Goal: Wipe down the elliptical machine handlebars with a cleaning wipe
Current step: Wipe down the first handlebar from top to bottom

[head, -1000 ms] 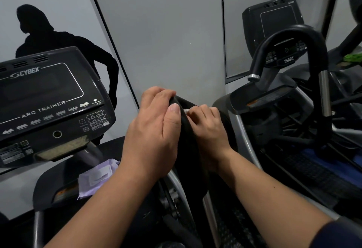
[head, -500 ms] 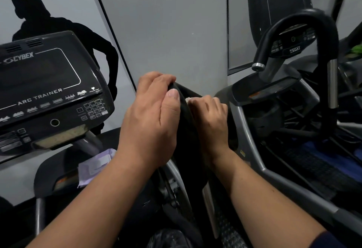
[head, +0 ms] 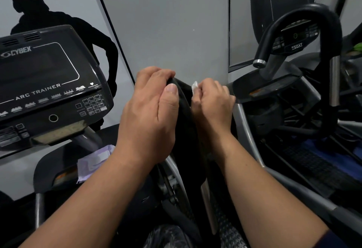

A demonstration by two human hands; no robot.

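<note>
A black padded handlebar (head: pixel 183 114) rises between my two hands in the middle of the view. My left hand (head: pixel 150 114) grips its top from the left, thumb lying along the bar. My right hand (head: pixel 212 105) is curled on the bar's right side and holds a white cleaning wipe (head: pixel 194 87); only a small corner of the wipe shows above the fingers.
The Cybex Arc Trainer console (head: pixel 49 87) stands at the left, with a purple wipes packet (head: pixel 94 160) on the tray below it. A mirror at the right reflects a second console and a curved black handlebar (head: pixel 321 38). Grey frame tubes (head: pixel 244 130) run down beside my arms.
The wipe's white corner now shows above my right hand, which has shifted slightly along the bar. My left hand keeps its grip. The view has tilted a little.
</note>
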